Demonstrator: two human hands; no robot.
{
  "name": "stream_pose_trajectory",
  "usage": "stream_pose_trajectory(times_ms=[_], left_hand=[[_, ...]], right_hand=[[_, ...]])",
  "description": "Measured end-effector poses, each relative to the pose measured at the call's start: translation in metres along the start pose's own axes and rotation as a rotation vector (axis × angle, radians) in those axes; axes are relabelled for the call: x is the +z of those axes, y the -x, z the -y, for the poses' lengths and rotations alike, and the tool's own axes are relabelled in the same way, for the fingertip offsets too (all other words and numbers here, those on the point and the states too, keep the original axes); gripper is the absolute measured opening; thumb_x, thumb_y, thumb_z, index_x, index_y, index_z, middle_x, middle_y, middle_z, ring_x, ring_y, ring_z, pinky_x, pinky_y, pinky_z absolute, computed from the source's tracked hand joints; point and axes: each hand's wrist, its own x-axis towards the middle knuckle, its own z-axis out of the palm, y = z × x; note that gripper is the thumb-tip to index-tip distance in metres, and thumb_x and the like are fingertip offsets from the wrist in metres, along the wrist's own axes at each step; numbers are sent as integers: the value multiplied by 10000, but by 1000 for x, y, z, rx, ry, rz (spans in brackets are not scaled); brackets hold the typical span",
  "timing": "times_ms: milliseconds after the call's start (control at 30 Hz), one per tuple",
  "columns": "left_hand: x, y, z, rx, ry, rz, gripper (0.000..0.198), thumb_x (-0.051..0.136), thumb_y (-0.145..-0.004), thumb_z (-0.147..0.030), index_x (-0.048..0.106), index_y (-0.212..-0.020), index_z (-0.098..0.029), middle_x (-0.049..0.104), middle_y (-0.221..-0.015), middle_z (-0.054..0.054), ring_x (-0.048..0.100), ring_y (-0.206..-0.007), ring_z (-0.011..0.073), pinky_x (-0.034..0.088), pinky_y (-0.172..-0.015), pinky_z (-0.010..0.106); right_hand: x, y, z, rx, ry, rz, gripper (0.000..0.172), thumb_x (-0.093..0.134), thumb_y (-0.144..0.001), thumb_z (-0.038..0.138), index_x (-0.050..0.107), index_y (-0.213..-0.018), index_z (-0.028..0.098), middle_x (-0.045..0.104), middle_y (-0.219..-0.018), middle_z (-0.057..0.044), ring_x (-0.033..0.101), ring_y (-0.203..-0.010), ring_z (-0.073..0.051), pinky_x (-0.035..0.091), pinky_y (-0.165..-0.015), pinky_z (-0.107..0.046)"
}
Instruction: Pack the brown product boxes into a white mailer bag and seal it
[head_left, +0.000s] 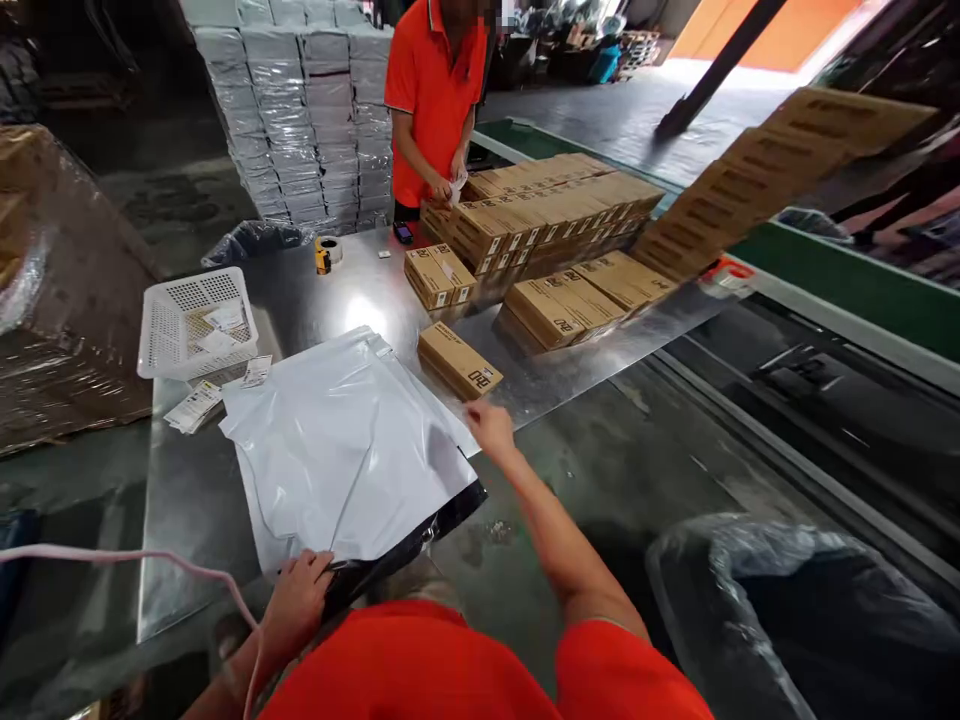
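Note:
A stack of white plastic mailing bags [330, 430] lies on the metal table, a black inner edge showing along its near side. My left hand [304, 595] is at the near edge, its fingers closed on the mailing bag's edge. Beyond the stack's right corner is my right hand [491, 430], fingers curled together, close to the near end of a single brown carton [459, 360]. Whether anything is in those fingers is hidden. Printed labels [195, 405] lie beside the stack on the left.
A white basket [161, 325] with paper slips stands at the left, near a tape roll [328, 254]. Several cartons [555, 310] and a large carton stack [555, 205] occupy the far side, where a co-worker [435, 110] stands. A plastic-lined bin [720, 600] is at lower right.

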Motion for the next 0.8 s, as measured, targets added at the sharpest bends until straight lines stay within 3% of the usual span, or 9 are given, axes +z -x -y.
stream_pose_trajectory(times_ms=[67, 167, 233, 333, 433, 500, 567, 667, 800], left_hand=[[-1, 0, -4, -33, 4, -100, 476, 498, -1034, -34, 873, -1248, -234, 808, -1439, 111, 744, -1347, 291, 635, -1156, 420], [3, -5, -17, -133, 17, -149, 553, 443, -1002, 31, 881, -1191, -249, 803, -1464, 87, 760, -1327, 255, 692, -1018, 335], [2, -10, -29, -176, 15, -138, 564, 451, -968, 59, 885, -1154, -249, 762, -1566, 76, 752, -1344, 264, 708, -1010, 351], [-14, -13, -45, -170, 62, -135, 568, 485, -941, 69, 879, -1197, -249, 684, -1685, 69, 726, -1372, 282, 700, -1069, 405], [-46, -13, -56, -209, 138, -156, 695, 459, -926, 78, 812, -1423, -256, 647, -1726, 69, 681, -1441, 282, 678, -1111, 422], [-71, -12, -60, -254, 185, -132, 754, 412, -950, 75, 742, -1550, -240, 645, -1724, 83, 668, -1470, 277, 666, -1115, 415], [-94, -12, -62, -294, 231, -124, 766, 402, -968, 65, 680, -1629, -204, 637, -1723, 121, 667, -1480, 289, 648, -1145, 437], [-118, -14, -58, -286, 297, -175, 844, 418, -948, 68, 537, -1751, -166, 566, -1784, 150, 621, -1544, 295, 595, -1225, 455], [-131, -13, -51, -200, 250, -253, 908, 418, -926, 70, 406, -1817, -105, 465, -1855, 179, 570, -1572, 308, 534, -1289, 447]], right_hand=[[-21, -67, 8, 2, 278, -148, 737, 883, -882, 373, 692, -1547, 119, 674, -1583, -265, 576, -1495, -427, 474, -1210, -458], [-27, -145, 13, 73, 464, -75, 1351, 1033, -744, 486, 315, -1804, 56, 320, -1812, -397, 347, -1676, -485, 312, -1340, -527], [-19, -168, 9, 116, 506, 31, 1451, 1041, -730, 497, 209, -1837, 65, 309, -1796, -414, 349, -1672, -503, 294, -1336, -568], [-7, -167, -4, 127, 504, 55, 1288, 959, -799, 403, 252, -1827, 82, 426, -1716, -405, 423, -1620, -503, 319, -1294, -609], [-16, -137, -21, 104, 311, 33, 1183, 871, -858, 451, 289, -1827, 102, 452, -1705, -401, 463, -1605, -497, 371, -1257, -610], [-33, -102, -35, 1, 84, 96, 1242, 859, -834, 537, 270, -1859, 155, 447, -1760, -342, 495, -1613, -461, 439, -1251, -552], [-55, -54, -48, -131, -92, 243, 1349, 904, -746, 615, 280, -1875, 219, 474, -1796, -250, 549, -1596, -435, 509, -1243, -511], [-76, 29, -53, -314, -125, 501, 1404, 987, -619, 686, 429, -1832, 251, 521, -1796, -182, 567, -1595, -461, 506, -1300, -558], [-53, 122, -43, -393, -84, 789, 1351, 1031, -588, 641, 543, -1783, 242, 569, -1756, -176, 546, -1606, -472, 401, -1391, -582]])
